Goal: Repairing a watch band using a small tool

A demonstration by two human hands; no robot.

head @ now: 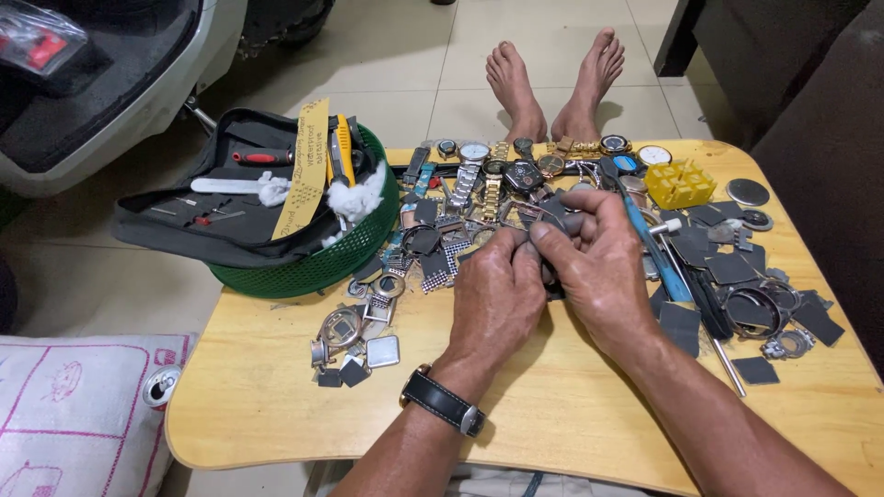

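My left hand (497,294) and my right hand (599,262) meet over the middle of a low wooden table (276,405). Together they pinch a small dark watch part (551,213) wrapped in a grey cloth. The part itself is mostly hidden by my fingers. A black-strapped watch sits on my left wrist (442,403). Just beyond my hands lies a row of wristwatches (488,170) with metal bands. Loose watch cases and backs (354,336) lie to the left of my left hand.
A green basket (313,267) at the table's back left holds a black tool pouch (216,198) with a screwdriver, cotton and a yellow card. A yellow case holder (680,184), dark flat plates (737,267) and a blue-handled tool (652,244) lie right. My bare feet (552,83) rest beyond.
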